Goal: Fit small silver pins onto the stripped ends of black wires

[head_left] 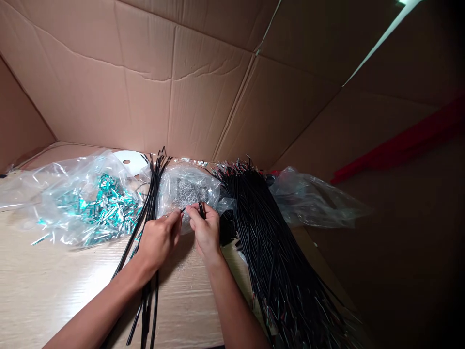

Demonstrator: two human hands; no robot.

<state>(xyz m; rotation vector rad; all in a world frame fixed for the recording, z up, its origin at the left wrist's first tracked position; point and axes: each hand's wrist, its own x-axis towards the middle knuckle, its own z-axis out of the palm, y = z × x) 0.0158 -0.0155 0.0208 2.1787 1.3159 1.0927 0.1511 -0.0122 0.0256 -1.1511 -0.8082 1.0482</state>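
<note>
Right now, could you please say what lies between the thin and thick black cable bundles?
In the head view, mainly a clear bag of silvery bits, with the right hand partly before it.

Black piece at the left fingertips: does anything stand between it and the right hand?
Nothing visible does. The black piece points from the left hand toward the right hand, whose fingertips are close by; whether they touch is too small to tell. The clear bag of silvery bits lies beyond the hands, not between them.
</note>
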